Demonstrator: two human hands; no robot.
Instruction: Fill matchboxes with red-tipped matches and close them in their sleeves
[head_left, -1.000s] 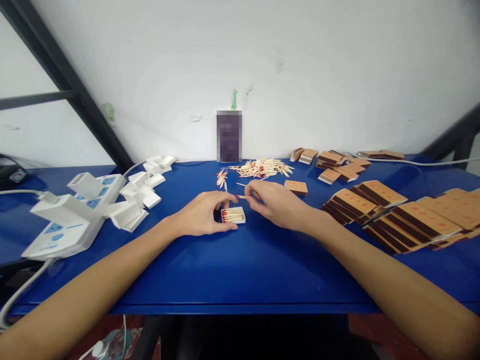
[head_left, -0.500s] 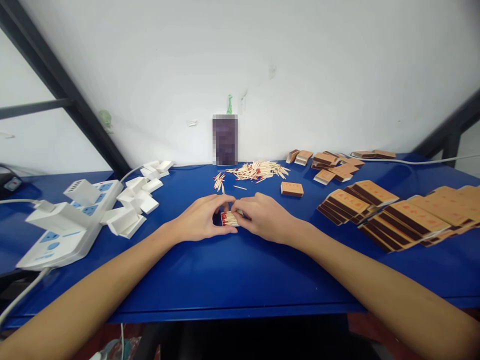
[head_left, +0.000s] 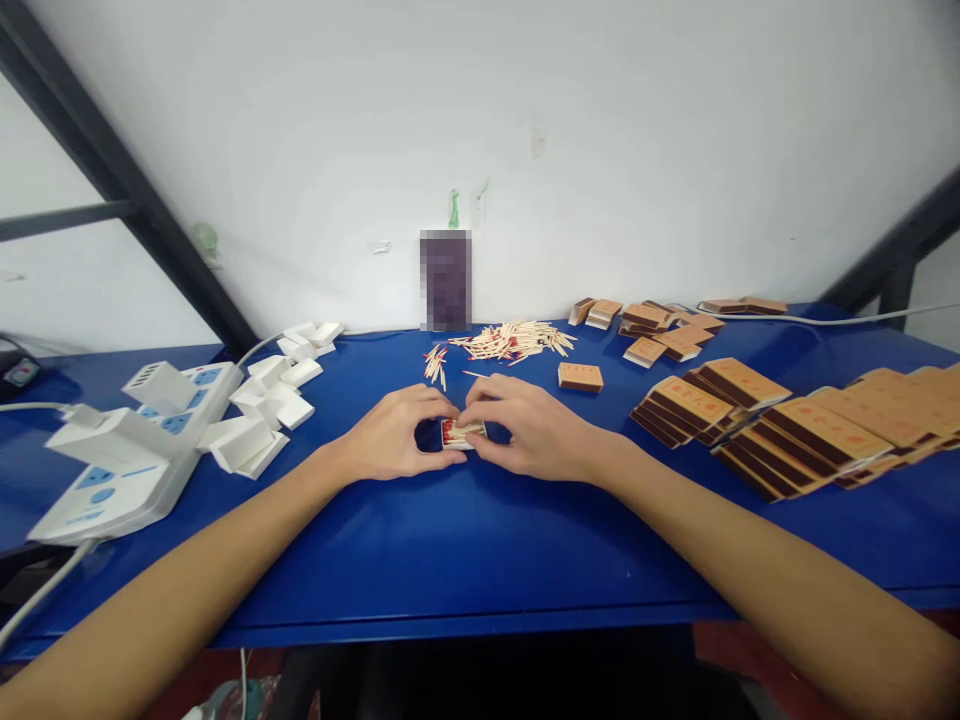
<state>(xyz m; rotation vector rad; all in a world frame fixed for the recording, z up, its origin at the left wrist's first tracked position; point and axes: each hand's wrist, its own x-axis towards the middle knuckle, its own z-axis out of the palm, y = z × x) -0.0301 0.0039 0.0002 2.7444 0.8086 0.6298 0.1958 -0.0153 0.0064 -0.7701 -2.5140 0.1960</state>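
Note:
A small white matchbox tray (head_left: 454,445) with red-headed matches in it lies on the blue table. My left hand (head_left: 394,433) curves around the tray's left end, thumb at the near side and fingers at the far side. Over the tray's right part is my right hand (head_left: 532,428), its thumb and fingertips closing on the matches (head_left: 459,432) inside. The fingers partly hide the tray's right half. Beyond the hands lie a small group of matches (head_left: 435,364) and a larger loose pile of matches (head_left: 517,341).
Several white trays (head_left: 259,400) lie at left beside a white power strip (head_left: 142,480) with plugs. On the right are stacked orange-brown matchbox sleeves (head_left: 814,437) and a single matchbox (head_left: 580,377). A pixelated dark object (head_left: 448,280) stands against the wall.
My right hand's fingers have spread a little and shifted over the tray, so more of the matches show. The left hand stays around the tray. The view has shifted slightly.

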